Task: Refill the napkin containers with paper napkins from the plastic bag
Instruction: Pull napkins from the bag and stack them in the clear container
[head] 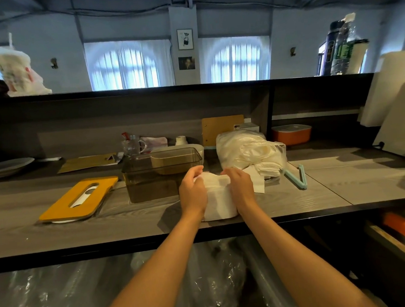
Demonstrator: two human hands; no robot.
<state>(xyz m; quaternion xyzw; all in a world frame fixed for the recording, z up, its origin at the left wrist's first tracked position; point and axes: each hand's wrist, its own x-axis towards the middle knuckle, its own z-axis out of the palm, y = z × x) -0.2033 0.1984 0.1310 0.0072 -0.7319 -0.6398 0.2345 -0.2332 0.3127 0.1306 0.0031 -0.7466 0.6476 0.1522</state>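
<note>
Head cam: both hands are clamped on a thick stack of white napkins (220, 200) sitting at the near edge of the grey counter (319, 193). The left hand (192, 192) curls around its left side and the right hand (241, 186) around the right, squeezing it between them. Just left and a bit farther back is the smoky see-through napkin container (150, 181), open on top, with its yellow slotted lid (77, 199) lying flat further left. The plastic bag (246, 150) of napkins (pretty stuffed) is far right of the hands, next to a teal bag clip (296, 176).
</note>
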